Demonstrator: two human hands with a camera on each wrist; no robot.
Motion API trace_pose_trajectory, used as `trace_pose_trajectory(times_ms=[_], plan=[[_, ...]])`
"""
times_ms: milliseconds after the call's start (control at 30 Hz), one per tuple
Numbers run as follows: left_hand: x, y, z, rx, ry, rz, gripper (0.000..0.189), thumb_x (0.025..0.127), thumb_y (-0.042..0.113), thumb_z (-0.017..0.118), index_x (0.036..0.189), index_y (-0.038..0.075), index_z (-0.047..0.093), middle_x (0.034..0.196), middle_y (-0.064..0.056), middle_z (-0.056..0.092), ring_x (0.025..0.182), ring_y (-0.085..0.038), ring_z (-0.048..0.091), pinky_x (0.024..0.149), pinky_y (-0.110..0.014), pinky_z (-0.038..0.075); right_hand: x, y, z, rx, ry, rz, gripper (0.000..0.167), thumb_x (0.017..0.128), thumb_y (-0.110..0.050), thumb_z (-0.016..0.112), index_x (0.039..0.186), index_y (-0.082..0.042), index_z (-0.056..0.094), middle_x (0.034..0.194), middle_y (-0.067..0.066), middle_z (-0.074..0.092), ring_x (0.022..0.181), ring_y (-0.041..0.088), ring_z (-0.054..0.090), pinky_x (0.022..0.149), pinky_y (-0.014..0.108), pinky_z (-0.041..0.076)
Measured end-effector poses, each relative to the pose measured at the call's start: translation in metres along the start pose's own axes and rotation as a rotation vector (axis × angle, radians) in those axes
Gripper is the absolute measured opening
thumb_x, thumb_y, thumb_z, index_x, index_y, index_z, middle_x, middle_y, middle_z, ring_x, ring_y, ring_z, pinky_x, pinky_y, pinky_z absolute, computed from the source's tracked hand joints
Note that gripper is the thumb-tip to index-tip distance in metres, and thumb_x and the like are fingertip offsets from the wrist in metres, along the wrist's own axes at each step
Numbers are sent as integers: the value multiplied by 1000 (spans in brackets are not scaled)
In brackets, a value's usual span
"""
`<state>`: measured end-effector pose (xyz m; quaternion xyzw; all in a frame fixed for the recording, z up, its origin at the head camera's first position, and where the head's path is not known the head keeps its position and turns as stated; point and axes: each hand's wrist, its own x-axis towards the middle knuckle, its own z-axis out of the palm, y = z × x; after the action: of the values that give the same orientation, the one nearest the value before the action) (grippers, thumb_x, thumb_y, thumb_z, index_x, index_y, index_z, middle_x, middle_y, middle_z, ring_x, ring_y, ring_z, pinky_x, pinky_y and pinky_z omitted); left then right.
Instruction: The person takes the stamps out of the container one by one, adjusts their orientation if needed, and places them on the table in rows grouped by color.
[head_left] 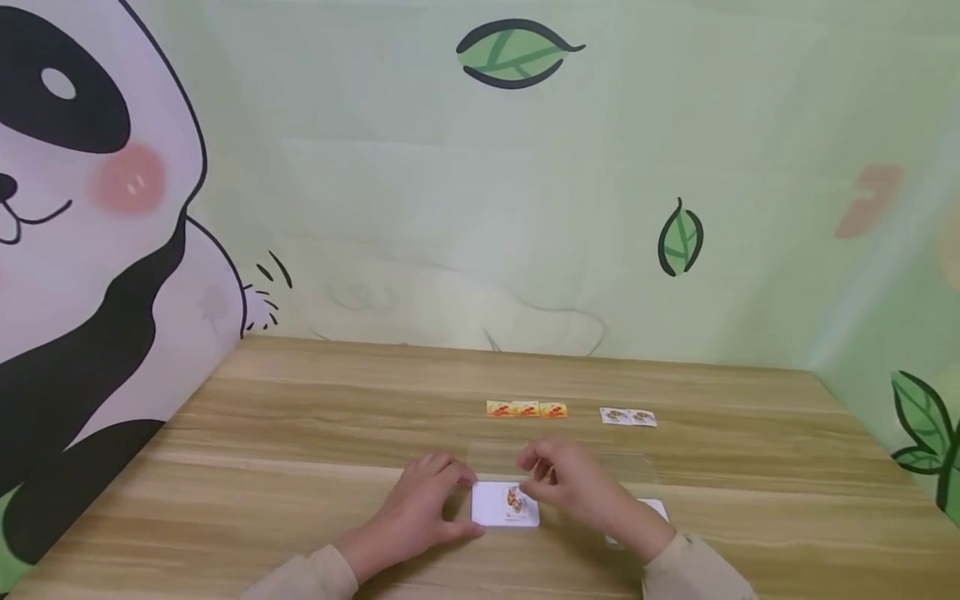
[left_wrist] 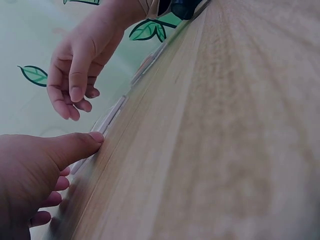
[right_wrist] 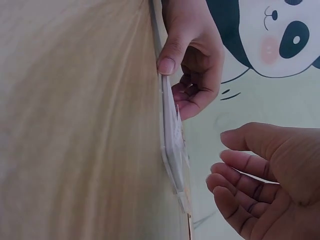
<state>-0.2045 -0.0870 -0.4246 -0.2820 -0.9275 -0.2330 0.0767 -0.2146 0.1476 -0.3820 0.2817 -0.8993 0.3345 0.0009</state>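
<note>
A white card (head_left: 491,504) with a small orange-brown picture (head_left: 515,500) on its right half lies on the table in front of me. My left hand (head_left: 420,508) holds it at its left end, thumb at the near corner and fingers at the far one. The left wrist view shows the thumb (left_wrist: 82,145) against the card's edge. My right hand (head_left: 573,483) hovers above the card's right side, fingers loosely bent, with nothing visible between them. In the right wrist view that hand (right_wrist: 270,180) is apart from the card (right_wrist: 172,135).
A clear plastic sheet or lid (head_left: 495,452) lies behind the card, another (head_left: 633,467) to its right. Under my right forearm is a second white card (head_left: 656,507). Farther back lie three yellow-orange cards (head_left: 527,409) and two pale picture cards (head_left: 628,417).
</note>
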Motion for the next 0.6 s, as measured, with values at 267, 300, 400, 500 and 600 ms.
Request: trace_pose_trajectory(times_ms=[267, 300, 400, 500, 600], plan=[[2, -1, 0, -4, 18, 17, 48, 70, 40, 82, 105, 14, 63, 104, 2, 61, 105, -19, 54, 95, -45, 43, 1, -2, 5, -47, -32, 5, 17, 81, -11, 72, 96, -5, 67, 92, 3, 64, 81, 12, 57, 69, 20, 48], [2, -1, 0, -7, 22, 22, 48, 70, 39, 82, 105, 13, 63, 104, 2, 61, 104, -18, 54, 95, -45, 44, 1, -2, 6, -50, -34, 0, 17, 82, -11, 72, 96, -5, 67, 93, 3, 64, 81, 12, 57, 69, 20, 48], [1, -2, 0, -9, 29, 25, 48, 69, 39, 82, 104, 14, 63, 104, 2, 61, 104, -18, 54, 94, -45, 43, 2, -3, 6, -57, -45, -3, 17, 82, -12, 72, 96, -5, 67, 91, 3, 63, 80, 12, 56, 68, 20, 47], [1, -2, 0, -5, 22, 17, 48, 69, 40, 82, 105, 14, 63, 105, 2, 61, 105, -19, 54, 96, -45, 43, 2, -3, 7, -59, -50, 3, 17, 81, -12, 73, 95, -5, 67, 88, 1, 61, 78, 11, 55, 67, 19, 46], [1, -2, 1, 0, 14, 11, 49, 69, 40, 82, 105, 14, 63, 105, 2, 61, 106, -19, 53, 97, -45, 43, 1, -2, 8, -61, -47, 18, 17, 79, -11, 74, 94, -5, 67, 85, 0, 59, 77, 10, 53, 66, 19, 45]])
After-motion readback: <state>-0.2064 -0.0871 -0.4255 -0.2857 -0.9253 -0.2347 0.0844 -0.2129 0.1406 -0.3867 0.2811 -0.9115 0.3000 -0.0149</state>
